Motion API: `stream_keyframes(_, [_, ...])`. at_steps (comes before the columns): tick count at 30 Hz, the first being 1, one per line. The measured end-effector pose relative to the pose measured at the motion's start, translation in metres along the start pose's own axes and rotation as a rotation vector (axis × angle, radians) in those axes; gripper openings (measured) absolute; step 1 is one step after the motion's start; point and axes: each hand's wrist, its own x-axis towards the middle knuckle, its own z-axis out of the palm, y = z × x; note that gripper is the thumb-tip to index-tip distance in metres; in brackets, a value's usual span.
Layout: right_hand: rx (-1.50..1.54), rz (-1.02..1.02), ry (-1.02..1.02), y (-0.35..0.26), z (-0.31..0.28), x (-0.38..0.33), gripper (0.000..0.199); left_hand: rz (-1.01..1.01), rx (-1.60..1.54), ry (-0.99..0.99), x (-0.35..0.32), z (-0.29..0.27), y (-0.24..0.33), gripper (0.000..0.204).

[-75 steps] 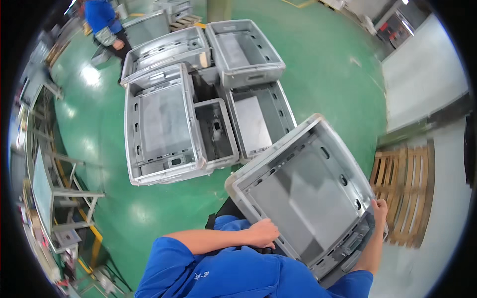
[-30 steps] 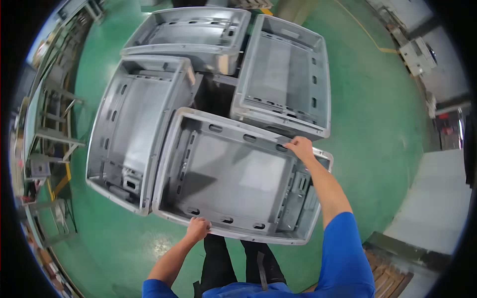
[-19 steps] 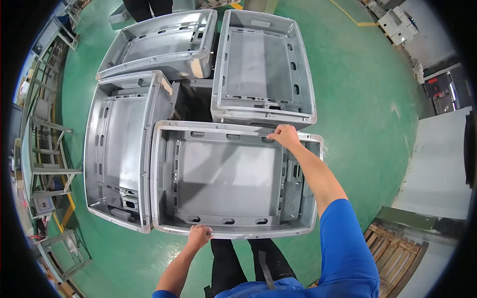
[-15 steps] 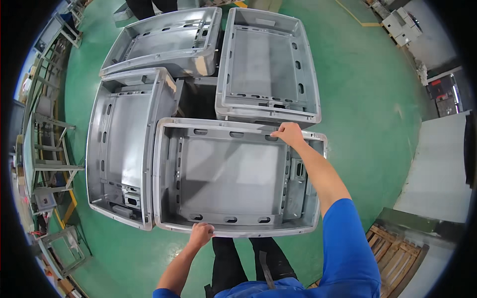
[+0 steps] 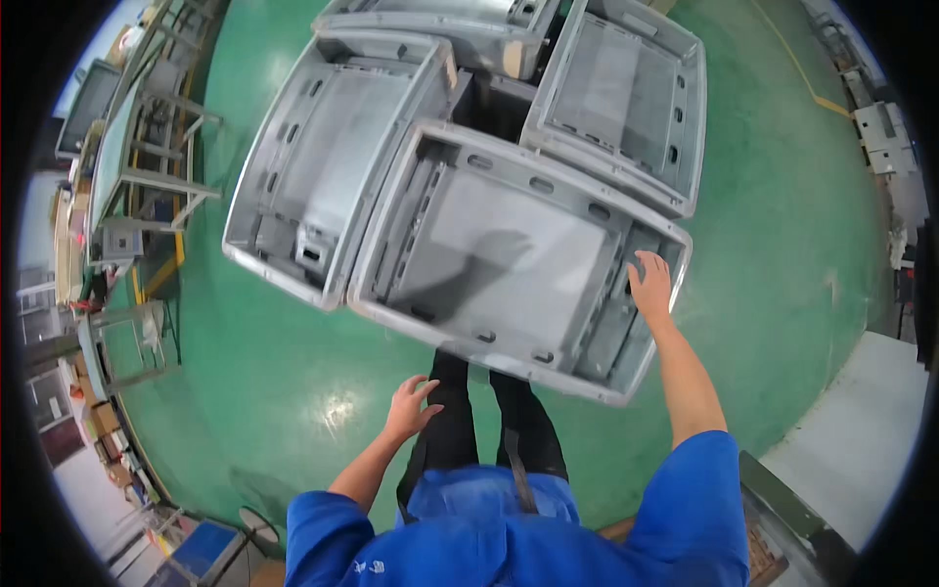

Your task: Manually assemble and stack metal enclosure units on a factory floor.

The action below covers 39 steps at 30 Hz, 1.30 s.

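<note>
In front of my legs stands a large grey metal frame box (image 5: 518,264), rectangular, with rounded corners, oval slots along its inner walls and a flat floor. Over its right end hovers my right hand (image 5: 650,282), fingers spread and nothing in them; whether it touches the inner wall I cannot tell. Below the box's near edge, beside my left leg, my left hand (image 5: 408,406) hangs in the air, fingers parted, holding nothing. A shadow falls across the box's floor.
Similar grey boxes stand close by: one to the left (image 5: 323,166), one behind to the right (image 5: 626,98), one farther back (image 5: 440,29). A dark gap (image 5: 496,106) lies between them. Workbenches (image 5: 147,176) line the left; a white panel (image 5: 841,430) stands right.
My left hand has let go of the near rim and dropped away. My right hand has left the far rim for the right end. The view has turned, so the boxes appear higher and tilted.
</note>
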Motion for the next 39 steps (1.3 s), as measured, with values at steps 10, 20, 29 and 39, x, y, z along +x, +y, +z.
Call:
stream_keyframes(10, [0.068, 0.849, -0.355, -0.014, 0.007, -0.453, 0.019, -0.417, -0.605, -0.583, -0.237, 0.042, -0.087, 0.072])
stream_keyframes(20, [0.637, 0.783, -0.988, -0.3, 0.068, -0.483, 0.051, -0.231, -0.467, -0.515, -0.34, -0.019, -0.204, 0.053])
stream_keyframes(29, [0.619, 0.584, -1.541, -0.403, 0.071, -0.456, 0.073, -0.271, -0.518, -0.325, -0.467, -0.095, -0.275, 0.045])
stream_keyframes(39, [0.339, 0.4, -1.58, -0.66, 0.205, -0.359, 0.058, -0.249, -0.084, 0.862, -0.534, -0.284, -0.389, 0.009])
